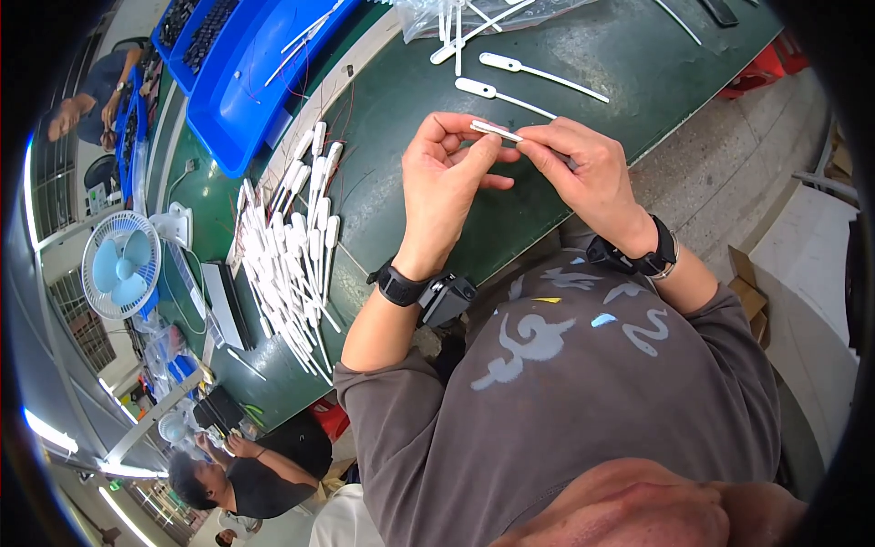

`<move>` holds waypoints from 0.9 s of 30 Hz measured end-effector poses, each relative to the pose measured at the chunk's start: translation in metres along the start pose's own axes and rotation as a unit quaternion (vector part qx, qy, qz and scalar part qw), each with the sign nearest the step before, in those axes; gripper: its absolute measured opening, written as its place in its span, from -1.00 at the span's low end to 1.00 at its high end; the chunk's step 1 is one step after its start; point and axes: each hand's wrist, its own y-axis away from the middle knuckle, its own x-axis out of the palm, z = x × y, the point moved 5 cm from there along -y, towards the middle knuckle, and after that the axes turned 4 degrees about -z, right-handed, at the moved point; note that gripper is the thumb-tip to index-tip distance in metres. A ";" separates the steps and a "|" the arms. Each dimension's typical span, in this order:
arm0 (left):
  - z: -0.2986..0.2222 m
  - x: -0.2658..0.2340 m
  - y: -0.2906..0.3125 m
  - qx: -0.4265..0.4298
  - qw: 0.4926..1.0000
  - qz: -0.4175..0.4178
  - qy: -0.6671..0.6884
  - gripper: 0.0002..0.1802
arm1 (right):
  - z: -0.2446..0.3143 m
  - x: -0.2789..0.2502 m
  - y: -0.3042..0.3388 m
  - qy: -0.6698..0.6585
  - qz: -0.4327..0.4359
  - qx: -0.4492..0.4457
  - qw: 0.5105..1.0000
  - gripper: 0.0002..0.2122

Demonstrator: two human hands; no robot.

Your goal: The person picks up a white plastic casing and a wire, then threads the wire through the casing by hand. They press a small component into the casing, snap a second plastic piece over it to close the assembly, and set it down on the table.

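My left hand (442, 182) and my right hand (588, 169) meet over the near edge of the green table. Between them is a slim white plastic piece (497, 132), its wider end pinched by my left thumb and fingers. My right thumb and fingertips close on its other end, which they partly hide. Just beyond lie two loose white paddle-shaped pieces, an upper one (499, 63) and a lower one (476, 87), each with a small dark hole and a thin stem. To the left of my left hand spreads a big heap of similar white pieces (292, 251) with thin dark-red wires.
A deep blue tray (211, 118) stands at the far left with wires inside. More white pieces lie by a clear plastic bag (556, 11) at the back. A blue-white fan (123, 264) and two seated people (283, 460) are off to the left.
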 end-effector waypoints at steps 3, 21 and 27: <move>-0.001 0.002 0.001 -0.001 1.000 -0.001 0.002 -0.79 | 0.000 0.001 0.000 0.002 0.000 0.000 1.000 -0.86; 0.002 0.002 0.004 0.025 0.999 -0.022 0.018 -0.84 | 0.005 0.002 0.003 -0.003 0.001 -0.013 1.000 -0.87; 0.003 0.002 0.004 0.061 0.998 -0.022 0.013 -0.85 | 0.009 0.005 0.004 0.013 0.010 -0.038 0.999 -0.88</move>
